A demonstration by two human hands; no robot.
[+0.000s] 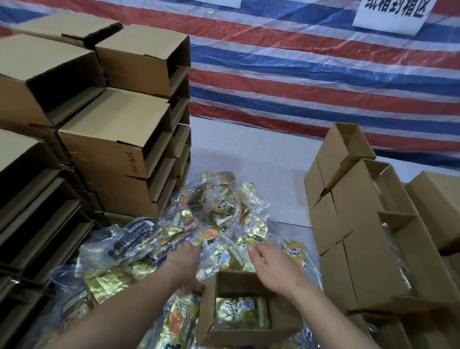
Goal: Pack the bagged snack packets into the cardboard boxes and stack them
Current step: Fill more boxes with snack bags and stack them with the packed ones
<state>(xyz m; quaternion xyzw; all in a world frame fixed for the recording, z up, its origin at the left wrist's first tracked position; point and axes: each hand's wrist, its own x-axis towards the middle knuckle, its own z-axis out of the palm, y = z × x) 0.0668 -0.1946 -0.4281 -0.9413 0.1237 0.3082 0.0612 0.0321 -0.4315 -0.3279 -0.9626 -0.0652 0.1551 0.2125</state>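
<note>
dim, soft light; bowed wide-angle edges

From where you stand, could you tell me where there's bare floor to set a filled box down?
Bare floor lies beyond the snack pile, between the left box stacks and right box stacks, up to the striped tarp. Around the open box, it's crowded with bags.

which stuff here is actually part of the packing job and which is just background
Part of the job:
- open brown cardboard box holding one gold foil packet
- heap of clear-bagged gold snack packets
- stack of empty brown cardboard boxes
- packed brown boxes
- left hand, right hand, both over the heap

Just there:
- red, white and blue striped tarp
- white paper signs
</note>
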